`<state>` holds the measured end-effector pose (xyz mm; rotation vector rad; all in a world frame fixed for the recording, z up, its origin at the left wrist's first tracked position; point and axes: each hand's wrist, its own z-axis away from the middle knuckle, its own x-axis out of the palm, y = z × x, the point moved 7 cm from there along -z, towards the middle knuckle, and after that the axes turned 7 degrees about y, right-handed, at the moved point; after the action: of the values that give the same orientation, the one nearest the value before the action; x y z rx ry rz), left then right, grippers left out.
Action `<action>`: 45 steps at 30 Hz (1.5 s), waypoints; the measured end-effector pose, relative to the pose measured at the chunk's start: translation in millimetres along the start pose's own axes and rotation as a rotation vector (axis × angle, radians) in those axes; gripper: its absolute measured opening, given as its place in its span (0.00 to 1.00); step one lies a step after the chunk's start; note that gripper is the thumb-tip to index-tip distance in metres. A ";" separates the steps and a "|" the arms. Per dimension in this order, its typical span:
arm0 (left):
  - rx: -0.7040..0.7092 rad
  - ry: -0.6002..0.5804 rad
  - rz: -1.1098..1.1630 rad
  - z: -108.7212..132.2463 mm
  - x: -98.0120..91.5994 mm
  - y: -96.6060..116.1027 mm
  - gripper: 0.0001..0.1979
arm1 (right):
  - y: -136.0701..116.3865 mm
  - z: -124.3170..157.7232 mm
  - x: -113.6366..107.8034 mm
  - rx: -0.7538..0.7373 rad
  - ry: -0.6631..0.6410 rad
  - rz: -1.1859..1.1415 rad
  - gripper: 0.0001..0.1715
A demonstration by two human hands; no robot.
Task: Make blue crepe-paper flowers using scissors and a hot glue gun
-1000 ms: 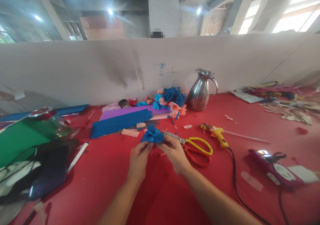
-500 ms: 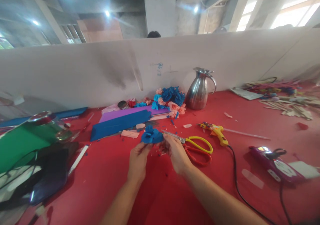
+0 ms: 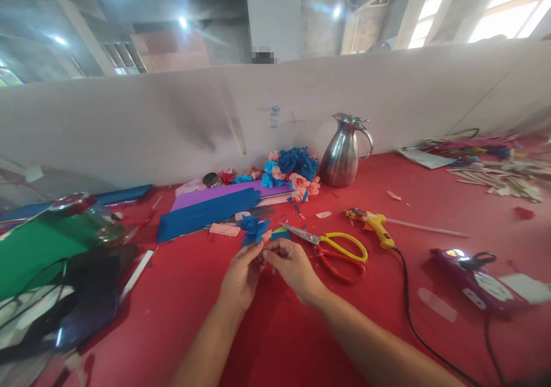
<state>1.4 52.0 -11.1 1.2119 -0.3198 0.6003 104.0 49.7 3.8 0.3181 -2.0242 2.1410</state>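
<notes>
A blue paper flower (image 3: pixel 253 228) is pinched by my left hand (image 3: pixel 241 275), its petals pointing away from me and tilted to the left. Against its underside, the closed fingertips of my right hand (image 3: pixel 295 266) meet those of the left; a small pinkish bit shows there, and what exactly the right fingers grip is partly hidden. Just beyond the right fingers lies a green and blue scrap (image 3: pixel 282 233). Scissors (image 3: pixel 340 249) with one yellow and one red handle rest slightly open on the table, right of my right hand.
Blue paper sheets (image 3: pixel 206 215) and finished paper flowers (image 3: pixel 299 169) lie behind, near a steel jug (image 3: pixel 342 154). To the right are a yellow glue gun (image 3: pixel 374 226) with its cord and a purple power strip (image 3: pixel 477 281). A jar (image 3: pixel 86 215) stands left on the red table (image 3: pixel 275 347).
The blue flower has turned upward and tilted left. My right fingers have come down and in to its base beside the left fingers, uncovering the scissors' tip and the green and blue scrap.
</notes>
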 end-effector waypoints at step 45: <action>0.183 -0.135 -0.029 12.8 12.5 16.7 0.05 | -23.2 -5.8 -5.7 -0.300 -0.052 0.139 0.07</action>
<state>2.6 47.0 12.9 1.4347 -0.3665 0.5319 115.6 57.0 24.3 0.1959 -2.4204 1.8770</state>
